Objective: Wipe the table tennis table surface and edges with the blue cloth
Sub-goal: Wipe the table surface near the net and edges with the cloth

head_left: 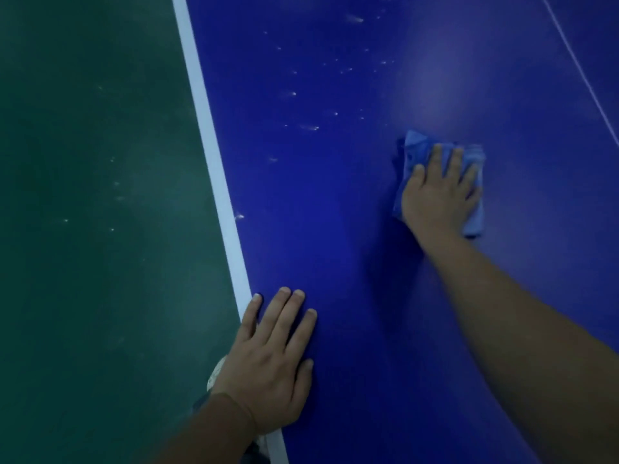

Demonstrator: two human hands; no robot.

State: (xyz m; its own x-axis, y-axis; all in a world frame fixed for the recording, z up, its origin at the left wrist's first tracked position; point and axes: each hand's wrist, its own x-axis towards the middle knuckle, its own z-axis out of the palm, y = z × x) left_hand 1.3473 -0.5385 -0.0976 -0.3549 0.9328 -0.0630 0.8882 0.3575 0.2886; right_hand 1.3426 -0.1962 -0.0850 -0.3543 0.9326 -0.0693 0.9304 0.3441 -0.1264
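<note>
The dark blue table tennis table fills most of the view, with a white stripe along its left edge. A folded blue cloth lies on the surface at mid right. My right hand presses flat on the cloth with straight, spread fingers. My left hand rests flat on the table near the white edge stripe, fingers straight, holding nothing. Whitish specks and smears dot the surface ahead of the left hand and left of the cloth.
A dark green floor lies left of the table edge. A thin white line crosses the table at the upper right. A light shoe shows just under my left wrist, below the table edge.
</note>
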